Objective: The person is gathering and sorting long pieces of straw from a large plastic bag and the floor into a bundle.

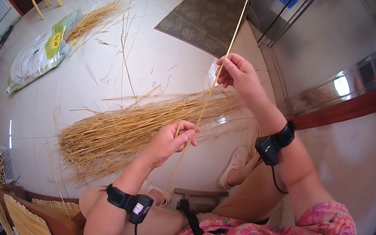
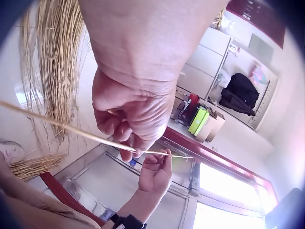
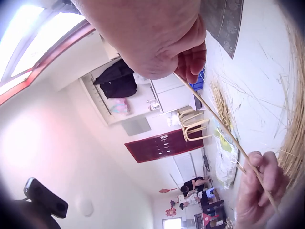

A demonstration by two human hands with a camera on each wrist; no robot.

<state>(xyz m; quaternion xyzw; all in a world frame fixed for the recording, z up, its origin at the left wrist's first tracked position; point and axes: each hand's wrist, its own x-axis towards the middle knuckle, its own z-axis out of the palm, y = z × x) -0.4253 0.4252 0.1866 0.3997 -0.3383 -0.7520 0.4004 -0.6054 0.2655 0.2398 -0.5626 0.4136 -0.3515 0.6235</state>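
Observation:
One long pale stalk [image 1: 238, 29] slants up to the right between both hands. The right hand [image 1: 236, 74] pinches it between thumb and fingers, higher up and farther right. Lower on the same stalk, the left hand [image 1: 173, 141] pinches it, and a short piece of straw shows between its fingers. In the left wrist view the stalk [image 2: 71, 128] passes the left fingertips and reaches the right hand [image 2: 155, 174]. A large bundle of straw [image 1: 117, 130] lies on the floor beyond the left hand.
A printed sack [image 1: 36, 62] with loose straw lies at the back left. A dark patterned mat [image 1: 207, 17] is by the glass doors [image 1: 327, 43] on the right. Woven straw pieces [image 1: 34, 228] stand at the left, and a small wooden stool [image 1: 199, 196] is between the feet.

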